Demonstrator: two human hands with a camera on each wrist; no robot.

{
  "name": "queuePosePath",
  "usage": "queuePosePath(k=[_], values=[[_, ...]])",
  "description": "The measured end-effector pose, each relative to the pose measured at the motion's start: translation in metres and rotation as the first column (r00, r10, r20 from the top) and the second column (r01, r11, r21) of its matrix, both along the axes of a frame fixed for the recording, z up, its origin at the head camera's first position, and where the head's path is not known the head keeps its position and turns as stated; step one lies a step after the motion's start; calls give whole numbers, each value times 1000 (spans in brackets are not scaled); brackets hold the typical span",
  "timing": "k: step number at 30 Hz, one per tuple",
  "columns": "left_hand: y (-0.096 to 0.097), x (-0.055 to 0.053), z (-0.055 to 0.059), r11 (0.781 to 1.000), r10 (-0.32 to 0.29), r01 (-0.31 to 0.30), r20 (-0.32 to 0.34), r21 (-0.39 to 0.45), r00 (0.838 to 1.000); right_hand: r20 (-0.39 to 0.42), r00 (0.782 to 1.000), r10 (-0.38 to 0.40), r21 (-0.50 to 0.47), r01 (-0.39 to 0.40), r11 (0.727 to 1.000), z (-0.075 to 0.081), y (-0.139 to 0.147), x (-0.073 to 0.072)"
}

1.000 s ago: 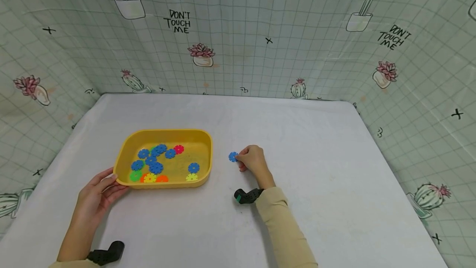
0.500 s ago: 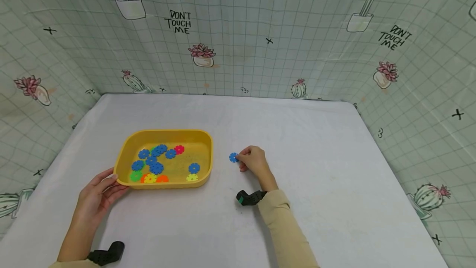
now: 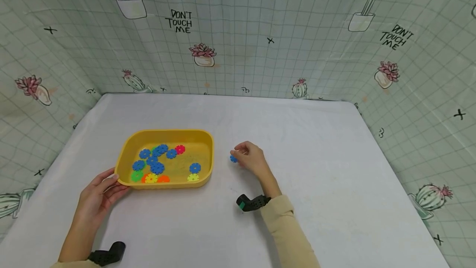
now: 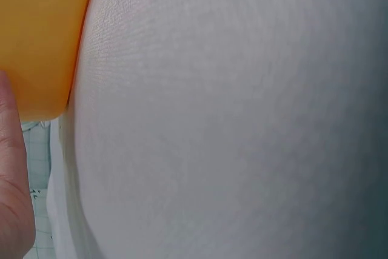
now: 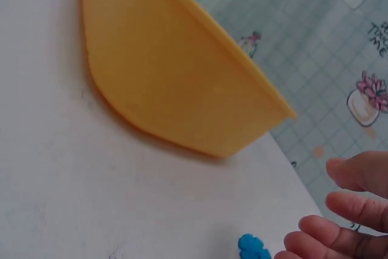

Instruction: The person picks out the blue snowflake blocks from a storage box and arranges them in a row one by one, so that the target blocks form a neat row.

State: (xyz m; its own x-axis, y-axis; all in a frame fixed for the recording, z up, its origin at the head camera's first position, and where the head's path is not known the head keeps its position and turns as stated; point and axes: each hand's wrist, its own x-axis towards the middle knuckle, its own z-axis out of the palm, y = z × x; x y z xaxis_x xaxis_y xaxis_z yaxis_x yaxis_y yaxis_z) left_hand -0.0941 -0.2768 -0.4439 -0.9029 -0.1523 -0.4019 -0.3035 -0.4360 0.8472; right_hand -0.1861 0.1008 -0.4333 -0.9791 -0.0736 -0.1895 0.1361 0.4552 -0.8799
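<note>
At the left in the head view stands a yellow tray [image 3: 208,164] with several flower-shaped plastic discs in it, among them blue discs [image 3: 158,168], a red disc [image 3: 180,149] and a yellow disc [image 3: 151,178]. My left hand [image 3: 97,197] holds the tray's near left corner, with digits at the rim and along the outer wall. Right of the tray, a blue flower-shaped disc [image 5: 252,247] lies on the white tabletop. Over it hovers my right hand [image 3: 253,160], thumb and forefinger spread apart with nothing between them. In the head view these fingers partly cover the disc.
A white cloth [image 3: 334,177] covers the table. Patterned curtain fabric [image 3: 238,53] rises behind it and along both sides. Each wrist wears a black camera mount, such as the right one [image 3: 251,202].
My right hand has let go of the blue disc; its fingers have lifted and parted while the disc stays about where it was. The left hand and tray have not moved noticeably.
</note>
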Motion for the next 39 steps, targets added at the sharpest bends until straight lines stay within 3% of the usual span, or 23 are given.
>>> queuePosePath(k=[14, 22, 32, 39], values=[[3, 0, 4, 1000, 15, -14, 17, -10, 1000, -165, 976, 145, -5, -148, 989, 33, -35, 12], [4, 0, 5, 1000, 22, -22, 17, -5, 1000, -165, 950, 266, -13, -272, 962, 40, -61, 12], [4, 0, 5, 1000, 25, -24, 43, -20, 999, -86, 894, 439, 94, -432, 897, 29, -82, -1], [3, -1, 4, 1000, 23, -22, 36, -16, 999, -43, 844, 535, 167, -522, 836, 25, -89, -11]])
